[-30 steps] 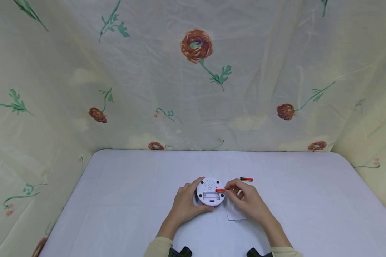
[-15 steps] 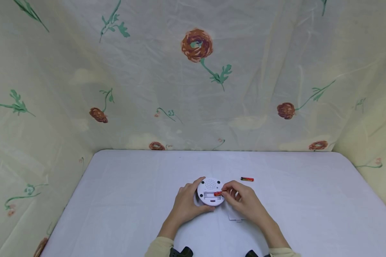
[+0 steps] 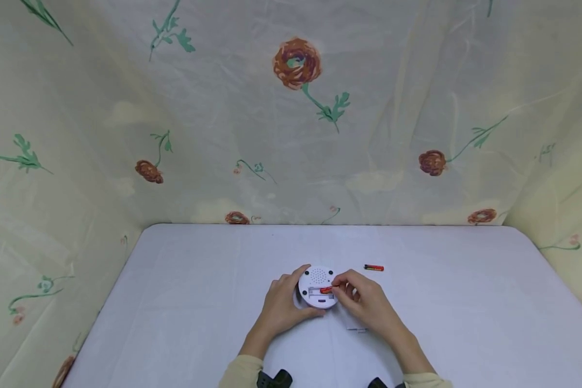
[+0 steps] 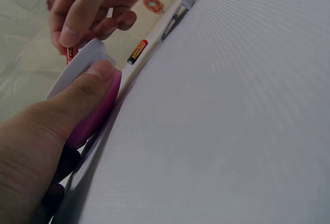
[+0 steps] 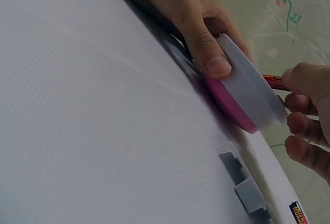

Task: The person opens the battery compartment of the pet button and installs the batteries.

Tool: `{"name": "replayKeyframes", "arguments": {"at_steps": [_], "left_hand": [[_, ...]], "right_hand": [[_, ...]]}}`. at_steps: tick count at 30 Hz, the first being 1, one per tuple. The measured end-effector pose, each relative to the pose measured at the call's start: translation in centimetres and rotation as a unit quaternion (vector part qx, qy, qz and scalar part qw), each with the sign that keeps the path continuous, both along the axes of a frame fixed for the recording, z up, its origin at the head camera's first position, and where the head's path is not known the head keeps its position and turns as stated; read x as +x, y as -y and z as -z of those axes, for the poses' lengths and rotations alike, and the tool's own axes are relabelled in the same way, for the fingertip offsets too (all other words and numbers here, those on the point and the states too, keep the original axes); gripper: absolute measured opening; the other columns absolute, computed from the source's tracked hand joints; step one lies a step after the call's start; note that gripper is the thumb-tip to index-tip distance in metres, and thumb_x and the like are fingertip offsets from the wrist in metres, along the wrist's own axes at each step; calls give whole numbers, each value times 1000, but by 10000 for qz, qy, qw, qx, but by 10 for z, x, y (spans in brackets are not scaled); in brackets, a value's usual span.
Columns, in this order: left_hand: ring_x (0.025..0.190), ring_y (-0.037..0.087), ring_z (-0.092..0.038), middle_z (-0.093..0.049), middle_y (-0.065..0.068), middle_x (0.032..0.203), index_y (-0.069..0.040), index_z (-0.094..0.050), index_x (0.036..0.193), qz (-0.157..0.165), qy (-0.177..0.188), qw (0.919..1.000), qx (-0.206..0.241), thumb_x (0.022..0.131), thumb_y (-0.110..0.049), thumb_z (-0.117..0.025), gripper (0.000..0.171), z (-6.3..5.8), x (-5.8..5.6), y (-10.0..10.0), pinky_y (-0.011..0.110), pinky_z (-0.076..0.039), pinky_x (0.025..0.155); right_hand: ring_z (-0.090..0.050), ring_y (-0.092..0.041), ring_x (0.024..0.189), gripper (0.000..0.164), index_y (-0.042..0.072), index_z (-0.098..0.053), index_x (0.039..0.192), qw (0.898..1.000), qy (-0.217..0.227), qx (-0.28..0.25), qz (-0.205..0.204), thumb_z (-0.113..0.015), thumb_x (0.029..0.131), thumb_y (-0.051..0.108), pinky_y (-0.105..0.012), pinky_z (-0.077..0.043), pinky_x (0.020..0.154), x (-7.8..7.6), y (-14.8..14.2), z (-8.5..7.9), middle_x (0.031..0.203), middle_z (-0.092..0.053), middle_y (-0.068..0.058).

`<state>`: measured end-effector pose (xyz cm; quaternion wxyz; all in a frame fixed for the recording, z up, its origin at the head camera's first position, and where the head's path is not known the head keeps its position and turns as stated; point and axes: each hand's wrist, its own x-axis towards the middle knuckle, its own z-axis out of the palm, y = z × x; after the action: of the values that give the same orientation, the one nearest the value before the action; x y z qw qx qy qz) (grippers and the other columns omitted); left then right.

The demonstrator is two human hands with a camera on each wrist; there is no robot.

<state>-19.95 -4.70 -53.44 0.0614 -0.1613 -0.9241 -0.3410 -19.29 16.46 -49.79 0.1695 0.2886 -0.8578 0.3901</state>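
A round white device (image 3: 318, 276) with a pink underside rim lies on the table, its speaker holes and open battery compartment (image 3: 320, 295) facing up. My left hand (image 3: 280, 307) grips it by the edge, thumb at the near side and fingers round the far side. Between thumb and fingertips, my right hand (image 3: 364, 299) pinches a red battery (image 3: 326, 290) over the compartment. The right wrist view shows that battery (image 5: 275, 82) close against the device's face, partly hidden by the fingers. A second, red and black battery (image 3: 374, 268) lies on the table beyond my right hand.
A small pale battery cover (image 3: 356, 325) lies on the white tabletop (image 3: 199, 302), partly under my right hand. It shows as a thin clipped plate (image 5: 250, 195) in the right wrist view. A flowered curtain (image 3: 368, 108) stands behind the table.
My right hand has moved slightly left, bringing the pinched battery from the compartment's upper right edge to over its opening. My left hand keeps its hold on the device.
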Motion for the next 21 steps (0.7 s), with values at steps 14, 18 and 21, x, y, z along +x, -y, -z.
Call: {"name": "replayKeyframes", "arguments": {"at_steps": [14,18,21], "left_hand": [[109,13,-54,-59,-6,128,-32,-36,144,43,80,10000,-13,61,-61,-78,98,-1,0,-1,33,-40,88],[108,13,-55,-60,-6,127,-32,-36,144,42,84,10000,9,61,-61,-79,98,-1,0,-1,33,-39,88],[108,14,-55,-60,-5,127,-31,-36,144,34,102,9999,-7,61,-61,-79,98,-1,0,0,32,-39,87]], "right_hand": [[-46,2,65,12,18,-64,93,10000,-10,-51,2,-70,84,12,-11,-39,56,0,7,7,78,-53,11],[-45,2,65,12,18,-64,92,10000,-4,-67,36,-71,84,12,-10,-38,56,1,9,7,77,-52,12],[-45,2,64,12,19,-65,91,9999,27,-70,84,-72,83,13,-10,-37,55,2,10,7,77,-51,13]]}}
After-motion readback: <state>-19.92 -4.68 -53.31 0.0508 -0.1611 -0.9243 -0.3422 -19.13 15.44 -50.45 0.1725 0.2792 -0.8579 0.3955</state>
